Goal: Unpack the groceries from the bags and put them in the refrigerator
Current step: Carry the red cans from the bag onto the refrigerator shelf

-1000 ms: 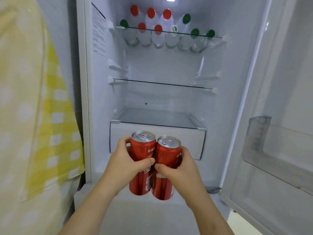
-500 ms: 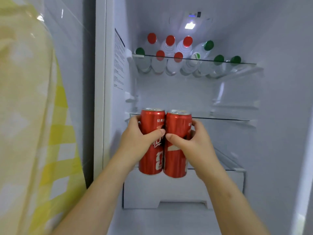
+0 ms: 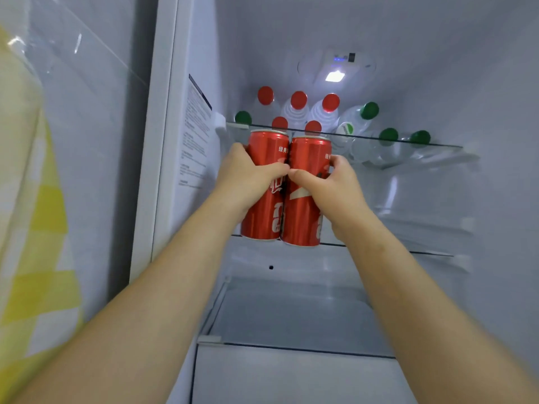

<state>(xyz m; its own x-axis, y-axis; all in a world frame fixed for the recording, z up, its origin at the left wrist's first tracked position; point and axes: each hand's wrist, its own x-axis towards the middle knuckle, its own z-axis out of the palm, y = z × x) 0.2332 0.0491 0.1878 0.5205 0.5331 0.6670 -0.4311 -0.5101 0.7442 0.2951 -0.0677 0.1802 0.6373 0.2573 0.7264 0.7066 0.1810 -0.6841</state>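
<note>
Cola fills both grips: my left hand point(image 3: 248, 173) wraps the left can point(image 3: 262, 218) and my right hand point(image 3: 338, 185) wraps the right can point(image 3: 303, 221). The two are pressed side by side, my thumbs meeting in front and my fingers mostly hidden behind. Both cans stand upright with their long axes vertical, and their bases are level with the front edge of the middle glass shelf point(image 3: 423, 252) just beyond my grip. I judge the move to be forward and down. Whether the bases touch the glass I cannot tell. Water bottles point(image 3: 297, 112) crowd the upper shelf point(image 3: 431, 145) above my knuckles.
</note>
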